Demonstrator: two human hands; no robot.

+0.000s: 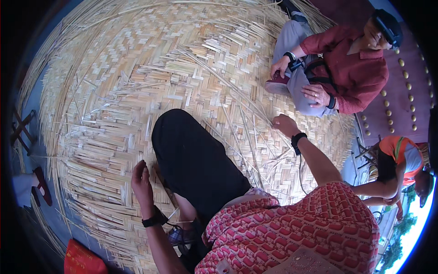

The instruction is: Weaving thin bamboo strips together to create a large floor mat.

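Observation:
A large woven mat of pale split reeds (pixel 137 41) spreads under me, its herringbone pattern partly covered by loose strip ends. My right hand (pixel 285 125) is closed low over the mat, at the end of a long reed strip (pixel 228 84) that slants away to the upper left. The strip appears pinched in its fingers, though the grip itself is partly hidden. Beside my dark-clad knee, my left hand (pixel 142 181) is raised with its fingers extended close together, and nothing shows in it. Several loose reed strips (pixel 246 132) lie crossed between my knee and right hand.
A person in a red shirt (pixel 346 64) sits on the mat at the upper right, hands by the knees. Another in an orange vest (pixel 397 155) bends over at the far right. A red bag or packet (pixel 82 258) lies lower left, below another person's shoe (pixel 42 186).

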